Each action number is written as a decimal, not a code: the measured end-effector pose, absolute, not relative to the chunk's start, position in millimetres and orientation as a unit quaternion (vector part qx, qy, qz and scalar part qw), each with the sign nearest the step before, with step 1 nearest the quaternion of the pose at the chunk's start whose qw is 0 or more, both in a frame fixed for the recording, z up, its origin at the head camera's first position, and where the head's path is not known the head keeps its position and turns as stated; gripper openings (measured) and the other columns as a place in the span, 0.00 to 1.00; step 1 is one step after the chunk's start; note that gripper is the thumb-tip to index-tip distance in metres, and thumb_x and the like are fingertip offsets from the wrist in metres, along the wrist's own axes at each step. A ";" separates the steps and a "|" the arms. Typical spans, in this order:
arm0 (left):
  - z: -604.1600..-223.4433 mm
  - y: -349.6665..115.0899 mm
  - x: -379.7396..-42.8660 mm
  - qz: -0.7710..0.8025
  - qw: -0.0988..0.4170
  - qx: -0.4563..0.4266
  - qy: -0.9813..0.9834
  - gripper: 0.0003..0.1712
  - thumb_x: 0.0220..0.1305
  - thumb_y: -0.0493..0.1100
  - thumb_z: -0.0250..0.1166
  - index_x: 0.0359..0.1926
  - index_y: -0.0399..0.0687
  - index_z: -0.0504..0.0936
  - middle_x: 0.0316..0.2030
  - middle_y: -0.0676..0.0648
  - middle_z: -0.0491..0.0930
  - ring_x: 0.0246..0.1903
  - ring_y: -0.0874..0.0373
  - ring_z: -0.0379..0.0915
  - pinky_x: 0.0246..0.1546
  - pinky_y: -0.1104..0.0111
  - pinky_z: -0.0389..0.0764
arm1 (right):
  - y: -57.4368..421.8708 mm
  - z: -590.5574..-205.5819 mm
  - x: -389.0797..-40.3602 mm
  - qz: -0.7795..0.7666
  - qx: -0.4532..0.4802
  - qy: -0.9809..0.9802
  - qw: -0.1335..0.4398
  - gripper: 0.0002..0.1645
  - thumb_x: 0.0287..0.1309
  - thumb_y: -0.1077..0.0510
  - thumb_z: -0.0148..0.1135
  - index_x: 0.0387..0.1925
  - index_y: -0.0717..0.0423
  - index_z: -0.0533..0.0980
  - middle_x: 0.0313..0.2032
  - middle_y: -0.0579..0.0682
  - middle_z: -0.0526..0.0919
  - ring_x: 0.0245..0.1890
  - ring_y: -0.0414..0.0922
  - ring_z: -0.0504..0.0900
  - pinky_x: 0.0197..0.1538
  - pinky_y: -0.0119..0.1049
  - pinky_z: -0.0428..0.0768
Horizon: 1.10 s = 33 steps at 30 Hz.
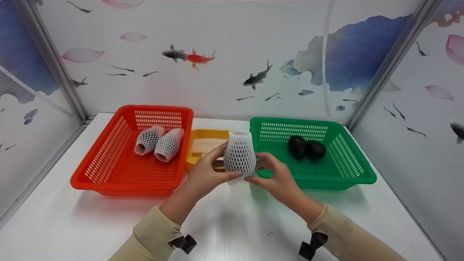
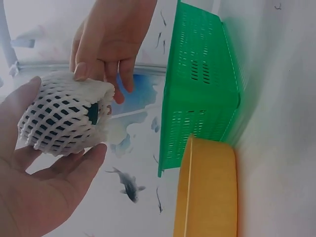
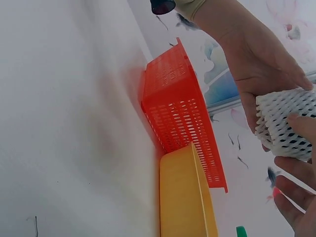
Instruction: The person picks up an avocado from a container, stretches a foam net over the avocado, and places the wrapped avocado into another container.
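A white foam net sleeve is held up between both hands over the table; a dark green, rounded thing shows through its mesh and open end. My left hand grips the sleeve from the left, thumb across its lower front. On the other side, the right hand has its thumb and fingertips at the sleeve's lower right edge. In the left wrist view that thumb lies on the mesh while other fingers hang free. Two dark, egg-shaped fruits lie in the green basket.
At the left stands a red basket with two sleeved things in it. Between the baskets, behind my hands, a yellow bin holds pale netting. Printed wall panels enclose the white table at back and sides.
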<state>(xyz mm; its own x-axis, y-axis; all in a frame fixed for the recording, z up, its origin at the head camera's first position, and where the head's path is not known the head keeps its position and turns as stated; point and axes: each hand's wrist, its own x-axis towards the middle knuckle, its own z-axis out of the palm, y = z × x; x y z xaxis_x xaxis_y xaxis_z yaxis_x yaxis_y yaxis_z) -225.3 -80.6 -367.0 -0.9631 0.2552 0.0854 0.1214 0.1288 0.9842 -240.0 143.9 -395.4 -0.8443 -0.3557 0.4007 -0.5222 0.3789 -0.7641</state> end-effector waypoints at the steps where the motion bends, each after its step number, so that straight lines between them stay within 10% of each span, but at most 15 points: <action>1: -367.8 -80.3 -225.7 0.648 0.052 0.126 0.749 0.48 0.53 0.46 0.76 0.73 0.57 0.62 0.63 0.46 0.70 0.56 0.48 0.73 0.49 0.60 0.80 | 144.3 -395.1 -240.1 0.489 0.266 -0.826 0.085 0.32 0.52 0.56 0.74 0.58 0.55 0.72 0.46 0.44 0.83 0.45 0.39 0.81 0.54 0.49 0.77; 27: -344.1 -144.7 -228.0 0.569 0.034 0.017 0.822 0.55 0.51 0.48 0.77 0.74 0.52 0.54 0.66 0.41 0.62 0.63 0.42 0.62 0.57 0.52 0.73 | 65.5 -370.2 -255.0 0.281 0.267 -0.920 0.064 0.31 0.56 0.41 0.68 0.58 0.48 0.76 0.53 0.45 0.81 0.55 0.46 0.76 0.58 0.44 0.74; 33: -331.7 -178.3 -227.2 0.546 0.019 -0.013 0.838 0.57 0.53 0.52 0.75 0.75 0.49 0.49 0.67 0.38 0.60 0.64 0.40 0.59 0.56 0.49 0.73 | 29.1 -380.0 -257.2 0.155 0.384 -0.904 0.104 0.29 0.59 0.40 0.64 0.59 0.46 0.77 0.54 0.43 0.80 0.55 0.43 0.75 0.60 0.40 0.73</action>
<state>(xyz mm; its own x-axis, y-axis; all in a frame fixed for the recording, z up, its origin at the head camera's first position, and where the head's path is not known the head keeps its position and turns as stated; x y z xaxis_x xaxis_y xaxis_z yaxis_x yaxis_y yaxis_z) -227.2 -178.3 -331.7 -0.9989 -0.0017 -0.0459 -0.0427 0.4045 0.9136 -257.2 29.1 -380.0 -0.6834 -0.6622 0.3072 -0.7267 0.6570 -0.2005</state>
